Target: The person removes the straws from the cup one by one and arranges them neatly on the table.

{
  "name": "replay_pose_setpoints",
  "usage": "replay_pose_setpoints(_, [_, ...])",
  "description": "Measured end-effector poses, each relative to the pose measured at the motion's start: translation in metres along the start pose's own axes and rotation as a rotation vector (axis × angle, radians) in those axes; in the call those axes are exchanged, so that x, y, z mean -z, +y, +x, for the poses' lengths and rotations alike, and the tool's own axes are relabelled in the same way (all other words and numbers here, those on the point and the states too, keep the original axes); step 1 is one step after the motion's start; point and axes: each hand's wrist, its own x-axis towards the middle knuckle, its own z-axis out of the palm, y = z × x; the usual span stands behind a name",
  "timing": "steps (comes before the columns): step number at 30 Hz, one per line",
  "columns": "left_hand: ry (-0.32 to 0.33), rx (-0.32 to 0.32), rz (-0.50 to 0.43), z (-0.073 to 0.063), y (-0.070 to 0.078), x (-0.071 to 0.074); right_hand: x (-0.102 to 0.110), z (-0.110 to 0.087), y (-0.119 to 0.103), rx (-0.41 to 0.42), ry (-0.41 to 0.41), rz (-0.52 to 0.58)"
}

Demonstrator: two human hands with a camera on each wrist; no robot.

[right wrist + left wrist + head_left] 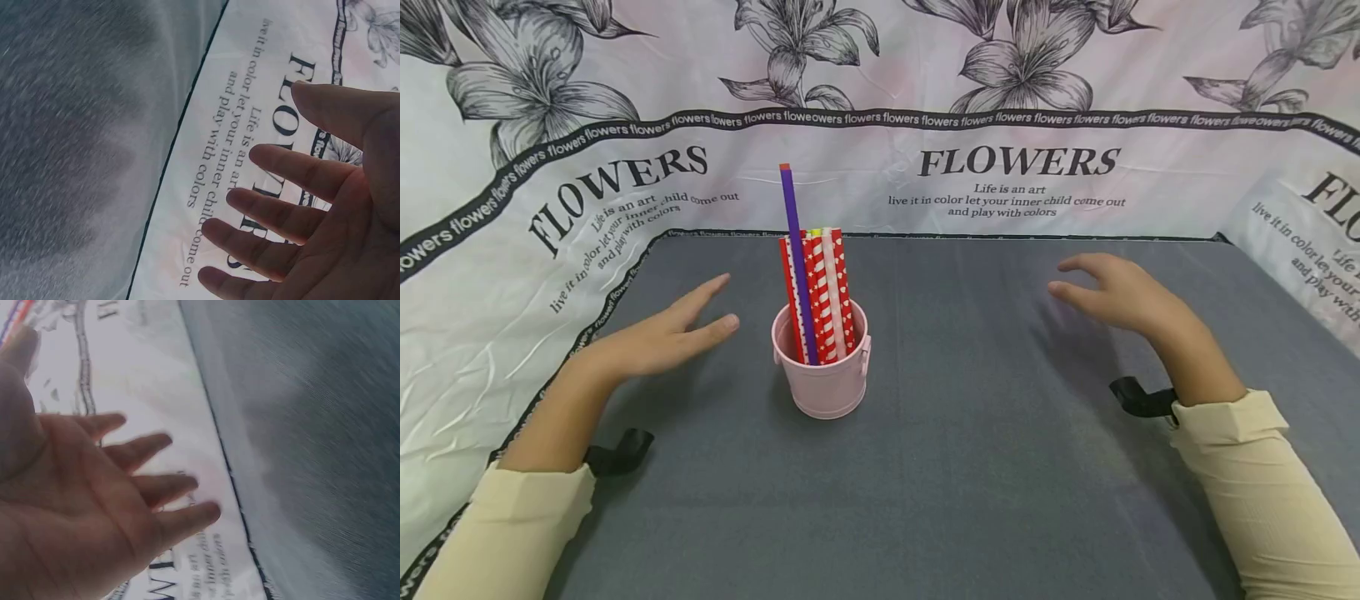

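A small pink bucket (pixel 820 392) stands upright on the grey surface, left of the middle in the head view. Several patterned paper straws (pixel 829 292) in red, white and pink lean in it, along with a longer purple stick (pixel 795 250) with an orange tip. To the bucket's left my left hand (pixel 662 337) is held in the air, fingers extended and touching nothing; its bare palm faces the left wrist camera. Well to the right of the bucket hovers my right hand (pixel 1112 292), fingers spread and holding nothing, as the right wrist view also shows.
A grey cloth (pixel 925 467) covers the work surface. Around its back and sides runs a white sheet (pixel 850 183) printed with flowers and lettering. Black straps (pixel 621 452) sit at both wrists, beside cream sleeves (pixel 1262 483).
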Motion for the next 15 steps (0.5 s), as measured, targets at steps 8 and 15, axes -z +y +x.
replay_pose_setpoints(8, [0.009, -0.149, -0.077, 0.000, 0.026, -0.017, 0.003, 0.007, -0.017, -0.013, 0.039, 0.020])
replay_pose_setpoints(15, [0.064, -0.301, -0.219, 0.008, 0.036, -0.037, 0.000, 0.017, -0.045, 0.057, 0.054, 0.064])
